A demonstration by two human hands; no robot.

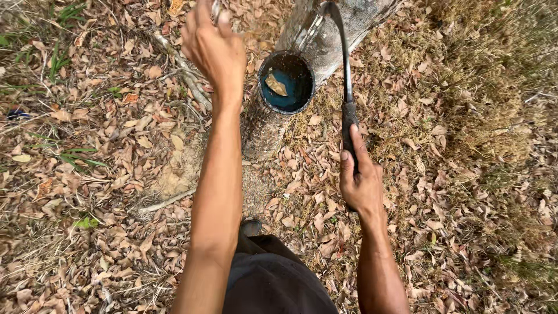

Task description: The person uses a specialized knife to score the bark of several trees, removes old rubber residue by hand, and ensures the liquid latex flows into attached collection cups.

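My right hand grips the dark handle of a long curved-blade knife, whose hooked tip rests against the tree trunk at the top of the view. My left hand is raised left of the trunk, with something thin and pale partly visible between its fingers at the frame's top edge; what it is I cannot tell. A dark round cup is fixed to the trunk between my two hands. It holds a dry leaf on a bluish bottom.
Dry brown leaves cover the ground all around. Roots run left from the trunk base. A bare sandy patch lies left of my arm. Dry grass grows at right. My dark trousers fill the bottom centre.
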